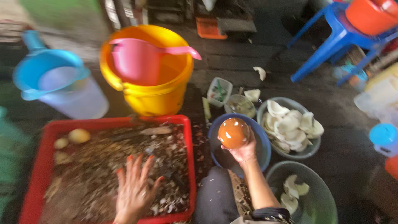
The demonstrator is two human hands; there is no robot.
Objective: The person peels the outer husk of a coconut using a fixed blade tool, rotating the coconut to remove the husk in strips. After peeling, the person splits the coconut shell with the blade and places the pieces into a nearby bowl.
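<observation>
My right hand point(244, 151) holds up a round brown peeled coconut point(233, 132) over a blue bowl point(261, 137). My left hand point(134, 188) is spread flat, fingers apart, over brown husk and shell scraps in a red tray point(43, 145). It grips nothing. A few pale round pieces point(78, 135) lie at the tray's far left. The picture is blurred by motion.
A yellow bucket point(155, 97) with a pink scoop point(139, 58) stands behind the tray, a blue-lidded jug point(62, 85) to its left. Grey bowls of white coconut pieces sit at right point(313, 145) and lower right point(323, 199). A blue plastic stool point(340, 37) stands far right.
</observation>
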